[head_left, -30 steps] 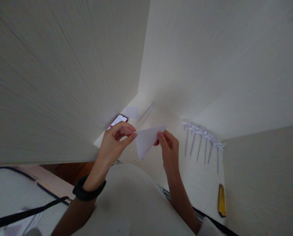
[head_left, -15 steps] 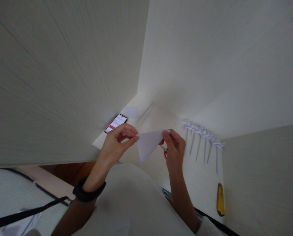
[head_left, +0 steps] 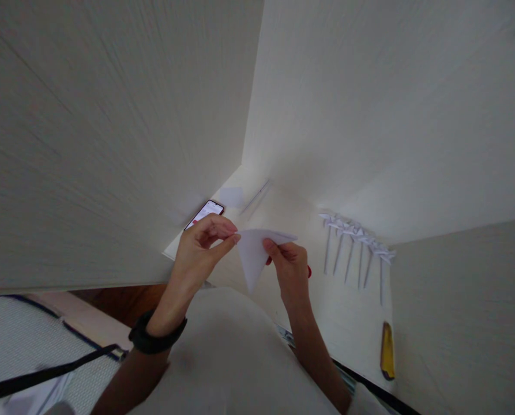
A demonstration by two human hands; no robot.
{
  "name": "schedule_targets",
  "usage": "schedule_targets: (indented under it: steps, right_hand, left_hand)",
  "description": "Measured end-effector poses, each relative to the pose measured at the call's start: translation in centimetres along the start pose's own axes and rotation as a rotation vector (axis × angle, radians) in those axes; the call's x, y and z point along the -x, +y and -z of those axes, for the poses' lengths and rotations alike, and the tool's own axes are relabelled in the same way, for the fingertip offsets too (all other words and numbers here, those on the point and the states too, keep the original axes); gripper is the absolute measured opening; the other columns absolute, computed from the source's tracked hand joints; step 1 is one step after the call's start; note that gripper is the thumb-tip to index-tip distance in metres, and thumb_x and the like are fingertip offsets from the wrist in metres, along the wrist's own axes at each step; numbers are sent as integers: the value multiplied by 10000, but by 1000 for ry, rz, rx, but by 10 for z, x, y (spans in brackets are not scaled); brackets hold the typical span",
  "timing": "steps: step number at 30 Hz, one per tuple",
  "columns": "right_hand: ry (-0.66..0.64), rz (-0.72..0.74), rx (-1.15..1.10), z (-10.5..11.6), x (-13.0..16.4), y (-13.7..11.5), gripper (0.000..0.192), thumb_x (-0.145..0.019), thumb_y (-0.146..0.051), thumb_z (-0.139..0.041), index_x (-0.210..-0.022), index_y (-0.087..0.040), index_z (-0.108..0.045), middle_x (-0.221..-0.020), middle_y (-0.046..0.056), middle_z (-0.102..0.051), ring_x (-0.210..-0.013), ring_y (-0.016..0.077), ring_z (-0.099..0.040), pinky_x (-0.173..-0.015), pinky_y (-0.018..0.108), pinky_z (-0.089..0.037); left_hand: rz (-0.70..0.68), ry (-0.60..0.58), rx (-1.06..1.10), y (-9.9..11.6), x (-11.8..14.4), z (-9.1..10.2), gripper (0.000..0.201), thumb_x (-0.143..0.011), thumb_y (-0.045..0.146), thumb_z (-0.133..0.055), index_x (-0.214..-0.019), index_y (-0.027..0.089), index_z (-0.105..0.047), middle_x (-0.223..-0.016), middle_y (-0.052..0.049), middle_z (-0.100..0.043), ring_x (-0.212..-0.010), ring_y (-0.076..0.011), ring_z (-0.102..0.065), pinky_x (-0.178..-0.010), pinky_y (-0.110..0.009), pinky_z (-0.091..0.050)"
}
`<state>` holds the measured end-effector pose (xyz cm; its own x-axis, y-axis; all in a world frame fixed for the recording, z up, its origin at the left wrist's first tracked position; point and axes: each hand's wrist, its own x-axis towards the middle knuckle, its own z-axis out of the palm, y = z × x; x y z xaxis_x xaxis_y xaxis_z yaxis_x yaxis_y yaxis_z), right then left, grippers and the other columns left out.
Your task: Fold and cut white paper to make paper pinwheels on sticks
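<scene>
A piece of white paper (head_left: pixel 252 253), folded to a triangle with one point hanging down, is held above the white tabletop (head_left: pixel 292 213). My left hand (head_left: pixel 205 239) pinches its upper left corner between thumb and fingertips. On the paper's right side my right hand (head_left: pixel 287 262) grips it, thumb on the near face and fingers behind. Red-handled scissors (head_left: pixel 309 271) lie beneath the right hand, mostly hidden by it.
Several folded paper pieces on thin stems (head_left: pixel 356 233) lie in a row at right. A yellow cutter (head_left: pixel 387 351) rests near the right wall. A phone (head_left: pixel 207 212), a small paper sheet (head_left: pixel 231 197) and a thin stick (head_left: pixel 255 197) lie at the back left.
My right hand has slid left from the paper's right corner to nearer its middle. The right corner now sticks out past my fingers. The left hand keeps its pinch.
</scene>
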<state>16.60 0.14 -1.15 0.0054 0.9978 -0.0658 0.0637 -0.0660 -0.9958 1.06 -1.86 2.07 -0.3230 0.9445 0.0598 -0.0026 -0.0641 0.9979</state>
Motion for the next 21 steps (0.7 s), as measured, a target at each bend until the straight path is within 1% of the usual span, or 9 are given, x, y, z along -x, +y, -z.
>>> schedule_targets:
  steps: [3,5,7,10,11,13,18,19,21]
  right_hand:
    - [-95,-18,-47,-1,0,-1,234,-716,-361,-662,-567,-181,-653,-526,-4,-601,-501,126,-515,-492,249,-393]
    - [-159,-19,-71,-1,1,0,192,-719,-338,-658,-600,-186,-661,-566,-6,-614,-538,130,-537,-523,247,-416]
    - [-145,0,-57,-1,2,0,219,-733,-325,-650,-564,-188,-632,-551,-14,-594,-542,126,-531,-532,242,-411]
    - [-48,43,-11,-3,4,-1,271,-754,-315,-635,-519,-187,-592,-515,-24,-557,-527,117,-503,-532,238,-390]
    - [-34,51,-4,-3,4,-1,272,-756,-311,-631,-518,-187,-588,-511,-26,-550,-525,115,-496,-532,237,-387]
    - [-56,47,-15,-5,4,-1,271,-762,-314,-618,-524,-189,-587,-511,-25,-545,-526,117,-494,-528,235,-391]
    - [-229,12,-85,-6,2,6,185,-753,-339,-627,-642,-196,-662,-611,0,-623,-583,140,-547,-583,258,-442]
    - [-241,8,-81,-6,2,7,179,-749,-333,-635,-637,-196,-661,-616,0,-624,-591,141,-549,-594,262,-441]
    - [-215,11,-55,-6,3,9,197,-748,-310,-641,-587,-196,-633,-591,-8,-598,-588,138,-536,-596,260,-423]
  left_hand:
    - [-26,27,-4,1,0,1,125,-661,165,-744,-665,189,-622,-682,29,-600,-625,-99,-561,-633,-206,-490]
    - [-31,43,8,0,-1,1,127,-665,172,-744,-667,185,-617,-682,30,-596,-628,-98,-561,-640,-208,-490]
    - [-33,45,13,-1,-2,2,134,-662,180,-747,-673,182,-614,-679,29,-595,-630,-104,-566,-640,-217,-493]
    - [-44,41,-5,-4,-2,3,140,-661,193,-754,-687,180,-618,-699,21,-608,-652,-115,-580,-656,-232,-501]
    - [-51,43,-8,-4,-1,3,139,-663,194,-755,-692,181,-621,-706,20,-613,-658,-116,-583,-661,-232,-502]
    - [-59,54,-14,-4,-1,3,128,-671,183,-751,-700,183,-627,-711,22,-619,-658,-111,-580,-664,-227,-499]
    - [-56,103,-37,-1,0,2,117,-686,151,-737,-674,193,-629,-691,33,-615,-646,-99,-562,-659,-212,-486]
    - [-59,107,-39,0,0,2,119,-682,150,-739,-672,195,-630,-689,33,-615,-646,-99,-560,-658,-210,-484]
    - [-57,113,-46,-1,-1,3,119,-677,157,-743,-673,196,-631,-689,32,-617,-647,-104,-563,-653,-215,-482]
